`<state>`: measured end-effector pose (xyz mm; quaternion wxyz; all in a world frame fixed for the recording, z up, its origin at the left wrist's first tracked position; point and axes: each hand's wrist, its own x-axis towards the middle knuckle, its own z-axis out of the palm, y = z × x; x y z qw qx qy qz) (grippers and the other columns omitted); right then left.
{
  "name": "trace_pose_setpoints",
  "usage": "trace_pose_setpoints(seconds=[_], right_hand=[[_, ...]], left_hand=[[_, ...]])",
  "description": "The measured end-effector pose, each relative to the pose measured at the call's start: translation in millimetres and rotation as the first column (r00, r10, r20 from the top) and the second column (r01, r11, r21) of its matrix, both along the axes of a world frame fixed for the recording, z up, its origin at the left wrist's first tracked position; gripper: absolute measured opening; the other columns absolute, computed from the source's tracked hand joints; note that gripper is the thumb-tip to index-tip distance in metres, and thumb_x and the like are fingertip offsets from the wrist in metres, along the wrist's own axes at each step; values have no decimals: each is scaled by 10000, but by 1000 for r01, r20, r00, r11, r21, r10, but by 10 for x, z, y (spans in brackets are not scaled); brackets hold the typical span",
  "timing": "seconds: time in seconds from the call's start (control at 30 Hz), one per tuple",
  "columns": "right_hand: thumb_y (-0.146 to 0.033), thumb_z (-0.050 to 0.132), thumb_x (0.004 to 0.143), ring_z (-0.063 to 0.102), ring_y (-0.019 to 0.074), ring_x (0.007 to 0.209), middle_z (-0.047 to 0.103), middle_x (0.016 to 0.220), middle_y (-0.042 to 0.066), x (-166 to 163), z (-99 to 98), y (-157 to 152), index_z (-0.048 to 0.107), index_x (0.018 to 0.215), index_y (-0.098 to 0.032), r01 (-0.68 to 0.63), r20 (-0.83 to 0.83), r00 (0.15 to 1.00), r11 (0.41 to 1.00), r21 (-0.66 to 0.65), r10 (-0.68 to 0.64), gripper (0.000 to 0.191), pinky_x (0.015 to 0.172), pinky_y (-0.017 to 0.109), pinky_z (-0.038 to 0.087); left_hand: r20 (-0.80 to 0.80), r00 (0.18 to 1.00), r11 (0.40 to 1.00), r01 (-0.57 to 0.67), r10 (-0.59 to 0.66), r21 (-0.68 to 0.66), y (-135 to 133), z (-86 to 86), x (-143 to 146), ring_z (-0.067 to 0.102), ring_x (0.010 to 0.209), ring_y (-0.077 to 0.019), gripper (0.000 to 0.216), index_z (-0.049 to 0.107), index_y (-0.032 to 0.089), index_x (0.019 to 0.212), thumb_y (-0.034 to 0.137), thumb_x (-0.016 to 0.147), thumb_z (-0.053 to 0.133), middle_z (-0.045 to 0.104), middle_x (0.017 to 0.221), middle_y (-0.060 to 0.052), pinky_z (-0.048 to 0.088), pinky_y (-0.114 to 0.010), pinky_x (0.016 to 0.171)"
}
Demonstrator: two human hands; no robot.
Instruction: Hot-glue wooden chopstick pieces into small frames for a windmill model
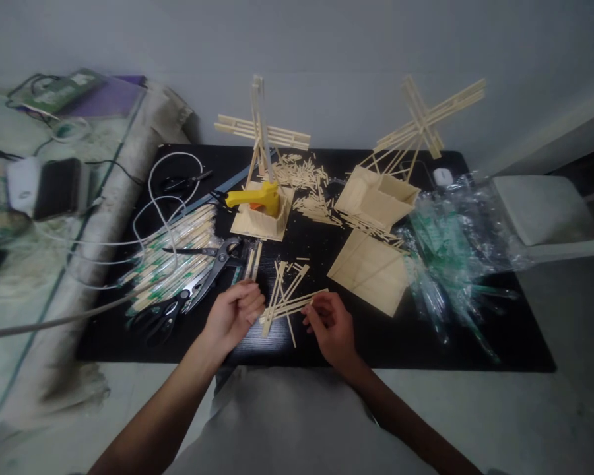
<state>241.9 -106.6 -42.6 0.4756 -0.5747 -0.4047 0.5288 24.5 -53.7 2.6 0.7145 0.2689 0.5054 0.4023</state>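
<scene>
Thin wooden sticks (288, 305) lie crossed in a loose pile on the black table before me. At the right ends of some sticks, my right hand (332, 328) is closed, thumb and fingers pinching a stick. My left hand (233, 314) is beside the pile's left side with its fingers curled in; whatever they may hold is hidden. Just beyond it are a few upright-pointing wooden strips (253, 258). Black-handled scissors (171, 313) and larger shears (218, 260) rest to its left. Behind the pile, a yellow glue gun (257, 196) sits on a wooden windmill model (262, 231).
A second windmill model (363, 194) stands at the back right, near a flat wooden board (371, 277). Cut stick pieces (301, 175) are heaped between the models. Wrapped chopsticks (178, 254) and white cables (151, 198) occupy the left; plastic wrappers (445, 237) cover the right.
</scene>
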Motion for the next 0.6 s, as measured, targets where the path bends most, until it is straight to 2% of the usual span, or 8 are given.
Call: trace_pose_setpoints(seconds=[0.13,0.23,0.33,0.47,0.6], right_hand=[[-424,817,938,766,184,640,799,848,34,1,-9,2,627,1014,-245,-10,-11,1000,1000,1,10,273,543,264,615],[-409,819,936,765,184,635,800,846,33,2,-13,1,626,1023,-246,-7,-8,1000,1000,9,8,268,545,266,606],[-416,828,931,765,188,625,802,841,35,1,-17,3,627,1025,-244,-3,-2,1000,1000,5,3,280,543,272,601],[-426,826,923,763,187,624,796,833,33,-1,-18,5,625,1012,-244,-8,-12,1000,1000,-3,8,286,545,273,607],[-427,822,920,758,185,635,791,843,34,-4,-13,6,630,1019,-243,-8,-16,1000,1000,-10,8,283,535,264,605]], left_hand=[[151,989,997,12,0,-75,-96,-112,158,148,454,-97,510,210,258,651,305,704,715,87,522,104,248,-259,439],[217,975,991,70,-45,-111,-208,-162,269,116,420,-94,473,216,263,616,292,640,687,70,484,109,224,-267,416],[237,965,983,140,-110,-115,-283,-143,363,92,391,-90,436,242,275,589,309,600,677,67,457,120,195,-266,391],[174,969,981,186,-174,-53,-153,43,374,143,378,-95,396,325,284,573,361,633,709,137,435,121,215,-274,387],[-19,987,981,158,-157,112,362,464,156,343,524,-83,450,434,211,558,285,695,857,395,544,67,265,-247,523]])
